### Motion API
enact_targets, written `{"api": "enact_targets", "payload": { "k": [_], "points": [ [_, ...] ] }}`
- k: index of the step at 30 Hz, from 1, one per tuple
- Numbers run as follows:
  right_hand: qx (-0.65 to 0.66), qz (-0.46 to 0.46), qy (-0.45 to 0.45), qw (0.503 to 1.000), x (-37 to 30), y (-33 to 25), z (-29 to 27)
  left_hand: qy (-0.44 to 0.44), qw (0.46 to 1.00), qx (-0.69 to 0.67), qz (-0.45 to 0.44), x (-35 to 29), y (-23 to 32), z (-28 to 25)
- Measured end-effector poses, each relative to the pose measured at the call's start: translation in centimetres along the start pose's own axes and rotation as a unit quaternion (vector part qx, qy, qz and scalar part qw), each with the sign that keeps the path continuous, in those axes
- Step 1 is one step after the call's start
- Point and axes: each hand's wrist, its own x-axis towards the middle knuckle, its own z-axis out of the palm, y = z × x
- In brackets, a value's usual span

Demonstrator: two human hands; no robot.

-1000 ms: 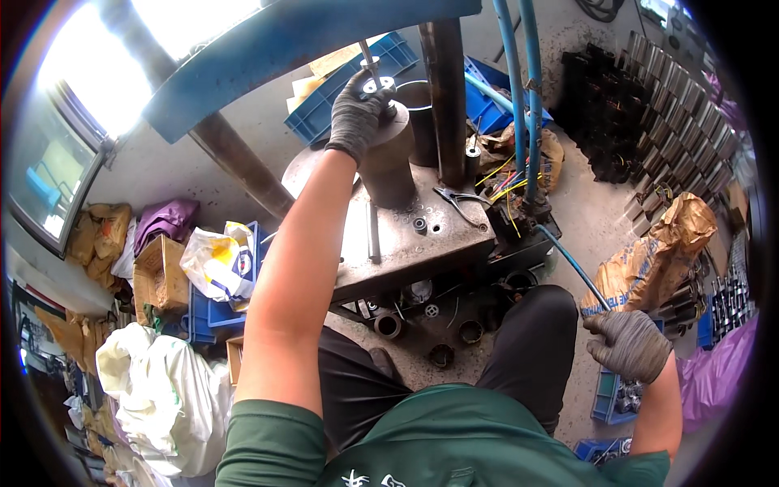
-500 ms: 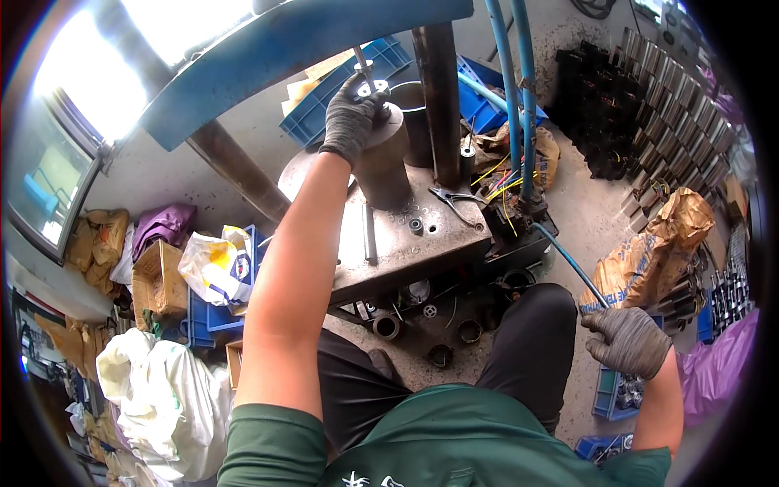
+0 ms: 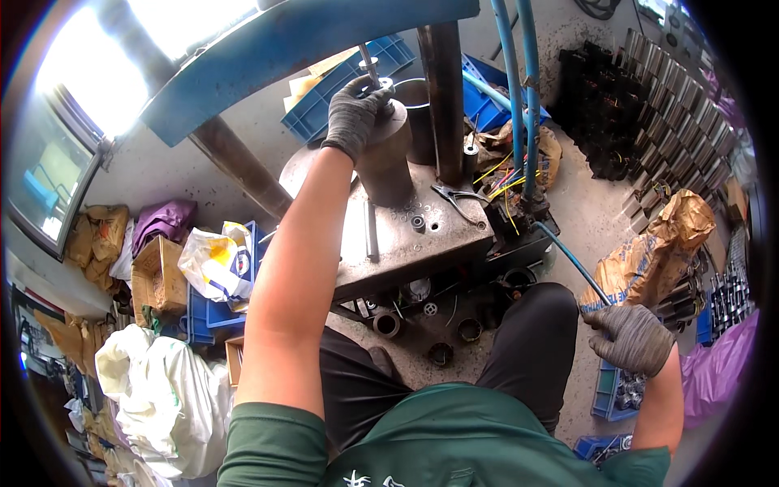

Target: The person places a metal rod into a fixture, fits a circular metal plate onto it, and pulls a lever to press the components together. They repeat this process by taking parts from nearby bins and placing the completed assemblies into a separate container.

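My left hand (image 3: 357,116), in a grey knit glove, reaches far forward to the top of an upright metal cylinder (image 3: 385,166). Its fingers close round a slim metal shaft (image 3: 369,63) with a round collar, standing over the cylinder's middle; the fingers partly hide its lower end. At the right, my gloved right hand (image 3: 633,339) is closed round the end of a long blue lever (image 3: 572,257) slanting up to the press base. The cylinder stands on a worn steel table (image 3: 406,247), where pliers (image 3: 459,201), a metal bar (image 3: 371,230) and a small ring (image 3: 418,221) lie.
A blue press beam (image 3: 308,61) crosses overhead, with a dark column (image 3: 443,105) behind the cylinder. Blue hoses (image 3: 529,97) hang beside it. Stacked metal cores (image 3: 682,105), a brown paper sack (image 3: 657,247) and blue bins (image 3: 613,394) stand right; white sacks (image 3: 166,398) lie left.
The whole picture has shifted slightly. My left fingers cover a little more of the collared piece on the cylinder; my right hand keeps its hold on the lever.
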Motion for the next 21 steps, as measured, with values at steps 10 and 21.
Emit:
{"api": "enact_targets", "payload": {
  "k": [10, 21],
  "points": [
    [0.007, 0.019, -0.002, 1.0, 0.1, 0.2, 0.0, 0.009, 0.992, 0.12, 0.024, 0.7, -0.4, -0.6],
    [-0.122, -0.092, 0.466, 0.872, 5.2, 0.2, -4.0, -0.031, 0.997, -0.059, -0.028, -0.1, 0.3, -0.1]
  ]
}}
